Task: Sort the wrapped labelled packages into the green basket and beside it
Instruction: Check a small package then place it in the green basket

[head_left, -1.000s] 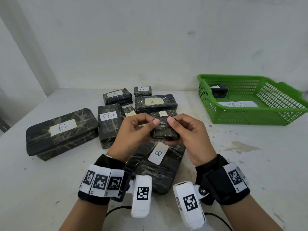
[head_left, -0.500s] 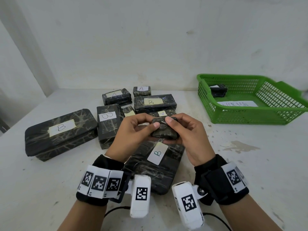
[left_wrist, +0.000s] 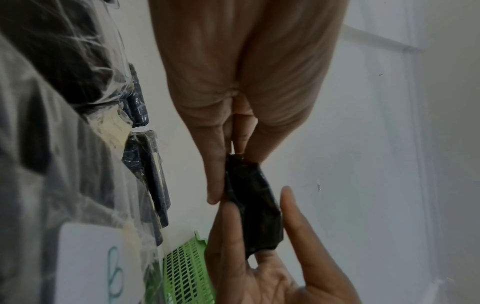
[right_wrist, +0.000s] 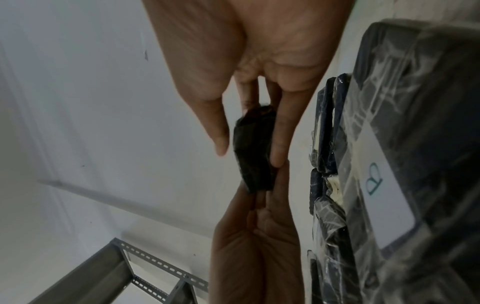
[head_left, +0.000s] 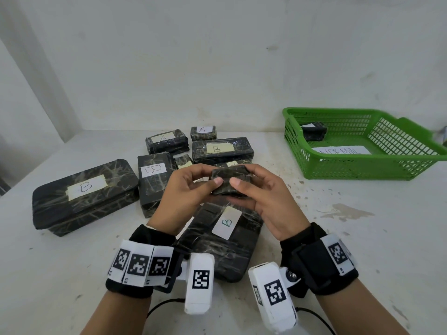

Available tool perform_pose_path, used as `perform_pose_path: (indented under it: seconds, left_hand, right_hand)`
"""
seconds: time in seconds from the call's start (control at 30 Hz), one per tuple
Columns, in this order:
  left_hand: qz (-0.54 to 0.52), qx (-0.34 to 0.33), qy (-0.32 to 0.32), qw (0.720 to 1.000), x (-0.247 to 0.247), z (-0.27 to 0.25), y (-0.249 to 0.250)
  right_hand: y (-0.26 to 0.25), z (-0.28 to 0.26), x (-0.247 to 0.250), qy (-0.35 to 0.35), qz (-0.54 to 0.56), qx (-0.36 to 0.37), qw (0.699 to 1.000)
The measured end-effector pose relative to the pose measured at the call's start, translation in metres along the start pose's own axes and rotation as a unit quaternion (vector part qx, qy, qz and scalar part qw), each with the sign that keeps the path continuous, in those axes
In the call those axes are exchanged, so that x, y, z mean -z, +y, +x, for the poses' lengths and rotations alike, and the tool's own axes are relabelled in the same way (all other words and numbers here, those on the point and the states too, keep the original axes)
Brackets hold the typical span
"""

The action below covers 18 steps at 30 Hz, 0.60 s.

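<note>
Both hands hold one small dark wrapped package (head_left: 229, 180) in the air above the table's middle. My left hand (head_left: 191, 187) pinches its left end between thumb and fingers, and my right hand (head_left: 256, 189) pinches its right end. No label shows on the side facing me. The same package (left_wrist: 253, 207) appears between both hands in the left wrist view, and as package (right_wrist: 255, 152) in the right wrist view. The green basket (head_left: 362, 170) stands at the right rear, with one small dark package (head_left: 314, 131) inside and a paper label (head_left: 338, 150) on its floor.
Several dark wrapped packages lie on the white table: a large B box (head_left: 84, 194) at the left, a B package (head_left: 153, 180), a long B package (head_left: 222, 149), two A packages (head_left: 167, 141) (head_left: 203, 132), and a big B package (head_left: 225, 238) under my wrists. A wall runs behind.
The hands have turned the small package between them; its top face tilts more toward me now. The hands stay in about the same place.
</note>
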<state>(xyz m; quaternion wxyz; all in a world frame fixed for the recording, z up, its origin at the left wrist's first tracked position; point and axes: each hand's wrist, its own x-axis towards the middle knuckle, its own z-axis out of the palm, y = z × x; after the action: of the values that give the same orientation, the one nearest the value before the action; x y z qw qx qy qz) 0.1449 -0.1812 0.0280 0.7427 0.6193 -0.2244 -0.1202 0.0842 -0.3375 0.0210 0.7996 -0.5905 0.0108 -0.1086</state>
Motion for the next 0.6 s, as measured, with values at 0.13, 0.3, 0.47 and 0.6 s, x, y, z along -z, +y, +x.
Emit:
perform_pose_path:
  seconds: [0.13,0.3,0.47,0.6]
  left_hand:
    - [0.005,0.001,-0.008,1.0,0.0027,0.0017,-0.0039]
    - [-0.025,0.054,-0.008,0.998,0.0036,0.0016,-0.0028]
    - [-0.027,0.035,-0.01,0.999,0.0034,0.0025,-0.0034]
    - [-0.036,0.011,0.003,0.999,0.0068,0.0061,-0.0064]
  right_hand:
    - [0.0047,0.0006,0.0025,0.009,-0.045,0.019,0.999]
    - [0.006,0.0012,0.0018,0.017,-0.053,0.055,0.997]
    - [0.006,0.0011,0.0017,0.028,-0.113,0.1,0.988]
    - [0.0035,0.0012,0.0001,0.009,-0.066,0.03,0.997]
